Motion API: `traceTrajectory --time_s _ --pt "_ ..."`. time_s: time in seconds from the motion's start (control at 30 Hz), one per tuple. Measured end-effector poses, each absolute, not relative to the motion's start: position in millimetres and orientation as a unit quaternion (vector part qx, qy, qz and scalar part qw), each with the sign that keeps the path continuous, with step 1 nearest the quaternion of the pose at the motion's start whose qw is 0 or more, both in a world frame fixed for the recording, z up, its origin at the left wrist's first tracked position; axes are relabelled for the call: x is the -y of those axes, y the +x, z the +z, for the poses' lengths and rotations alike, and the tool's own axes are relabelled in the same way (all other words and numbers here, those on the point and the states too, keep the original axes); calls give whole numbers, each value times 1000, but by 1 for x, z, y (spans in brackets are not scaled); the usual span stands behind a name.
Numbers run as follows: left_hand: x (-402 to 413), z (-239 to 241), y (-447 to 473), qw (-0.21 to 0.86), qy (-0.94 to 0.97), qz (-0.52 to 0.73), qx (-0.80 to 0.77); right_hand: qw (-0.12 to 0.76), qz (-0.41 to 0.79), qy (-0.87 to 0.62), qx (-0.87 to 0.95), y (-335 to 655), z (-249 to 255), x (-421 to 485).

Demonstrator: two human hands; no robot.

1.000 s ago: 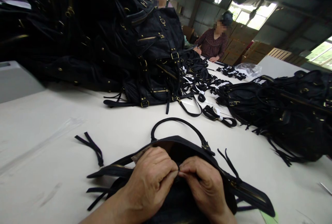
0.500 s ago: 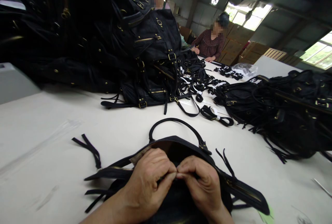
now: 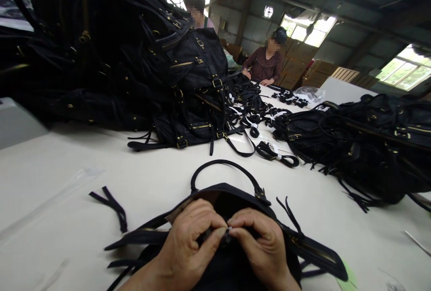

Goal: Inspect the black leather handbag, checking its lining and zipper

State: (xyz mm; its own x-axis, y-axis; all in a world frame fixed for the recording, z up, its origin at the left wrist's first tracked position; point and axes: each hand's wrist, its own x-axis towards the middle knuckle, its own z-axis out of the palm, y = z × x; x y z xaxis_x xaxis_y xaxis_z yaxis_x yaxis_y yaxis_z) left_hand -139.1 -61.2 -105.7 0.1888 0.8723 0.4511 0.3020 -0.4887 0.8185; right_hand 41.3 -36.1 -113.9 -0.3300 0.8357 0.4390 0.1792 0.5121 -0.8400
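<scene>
A black handbag (image 3: 232,262) lies in front of me with its zippered top gaping and its round handle (image 3: 225,162) standing up at the far side. Over the opening, my left hand (image 3: 190,237) is closed in a pinch between thumb and forefinger. My right hand (image 3: 261,241) pinches the same way, its fingertips almost meeting the left ones. A tiny pale speck shows between the fingertips; what it belongs to is too small to tell. The bag's dark inside is mostly hidden by both hands.
A high pile of black bags (image 3: 134,80) rises at the left, another heap (image 3: 363,147) at the right. Bundled black straps (image 3: 276,154) lie between them on the white table (image 3: 60,169). A loose black strap piece (image 3: 109,205) is left of the bag. Two people stand beyond.
My fingertips have parted slightly, showing a pale speck between them. Both hands stay pinched over the bag opening. The camera view has shifted a little, lowering the scene.
</scene>
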Motion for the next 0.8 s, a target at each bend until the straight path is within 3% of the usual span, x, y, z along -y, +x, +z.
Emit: traceTrajectory --time_s 0.57,0.8 --pt "62 -108 -138 281 723 471 -420 468 358 -301 750 36 -112 35" --pt "58 -108 -139 217 753 450 -429 453 410 -331 719 36 -115 35"
